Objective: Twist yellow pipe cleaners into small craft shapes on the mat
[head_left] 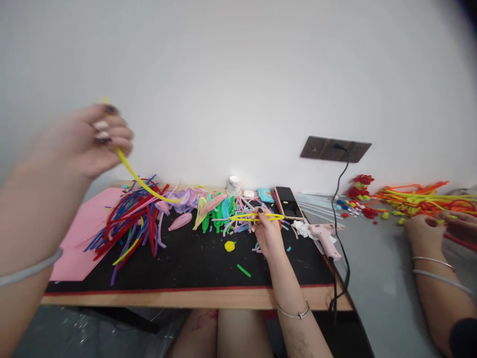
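Observation:
My left hand [106, 134], raised at the left in front of the wall, is closed around a yellow pipe cleaner [136, 176]. The long strip curves down to the right from my fingers; the hand is slightly blurred. Over the black mat [219, 271], my right hand [268, 231] pinches a yellow pipe cleaner loop [242, 217], flattened and held level. Below and left of that hand lies a small yellow piece [230, 246], with a short green pipe cleaner [244, 270] nearer the edge. Behind it are green leaf-like shapes [219, 214] and a pink petal-like shape [180, 222].
Red, blue and purple pipe cleaners [130, 223] are heaped on the left beside a pink sheet [84, 248]. A paper cup [233, 185], a phone [287, 202] and a corded pink glue gun [326, 239] stand toward the right. Another person's hands [425, 231] work at the far right.

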